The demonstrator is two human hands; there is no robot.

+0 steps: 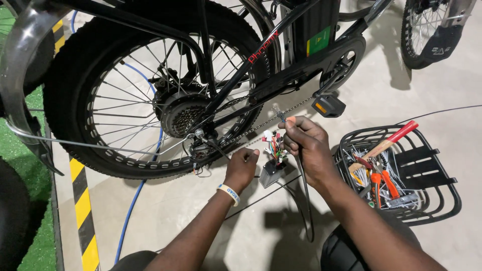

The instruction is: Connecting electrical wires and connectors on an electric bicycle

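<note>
A black bicycle stands in front of me with its fat rear wheel (100,75) and hub motor (182,114) close by. My left hand (242,165), a white band on its wrist, is closed on a thin black cable (217,149) that runs from the rear axle (200,134). My right hand (306,143) is shut on a black cable (304,195) whose clear-tipped end (277,111) sticks up above my fingers. Between my hands a small grey controller box (270,175) with coloured wires (273,145) lies on the floor.
A black wire basket (442,200) at right holds a red-handled hammer (389,142), orange-handled pliers (381,183) and several small parts. The chain (261,125) and a pedal (328,106) hang above my hands. A yellow-black striped strip (83,211), green turf (35,236) and a blue cable (131,211) lie at left. A second bicycle's wheel (419,35) stands at top right.
</note>
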